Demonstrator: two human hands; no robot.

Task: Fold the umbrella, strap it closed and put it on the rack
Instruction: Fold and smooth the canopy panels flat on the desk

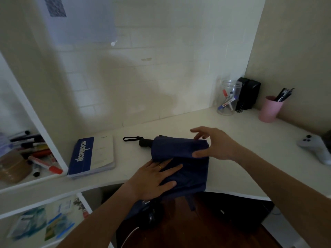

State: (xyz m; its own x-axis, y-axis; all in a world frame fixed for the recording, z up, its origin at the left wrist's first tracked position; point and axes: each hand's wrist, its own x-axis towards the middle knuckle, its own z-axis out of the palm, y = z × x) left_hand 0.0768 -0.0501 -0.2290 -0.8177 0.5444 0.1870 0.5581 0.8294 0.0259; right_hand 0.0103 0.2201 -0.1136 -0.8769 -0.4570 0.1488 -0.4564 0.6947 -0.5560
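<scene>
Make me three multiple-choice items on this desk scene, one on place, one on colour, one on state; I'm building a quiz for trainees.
1. Where is the notebook?
A. left of the umbrella
B. beside the pink cup
C. under the umbrella

2. What colour is the umbrella's canopy?
A. red
B. dark blue
C. white

3. What is the left hand doing?
A. gripping the umbrella's handle
B. pressing flat on the canopy
C. hanging idle off the desk

Answers:
1 A, it lies near the shelf, left of the handle.
2 B, the fabric is navy.
3 B, its fingers lie straight on the fabric, while the right hand holds the fold.
</scene>
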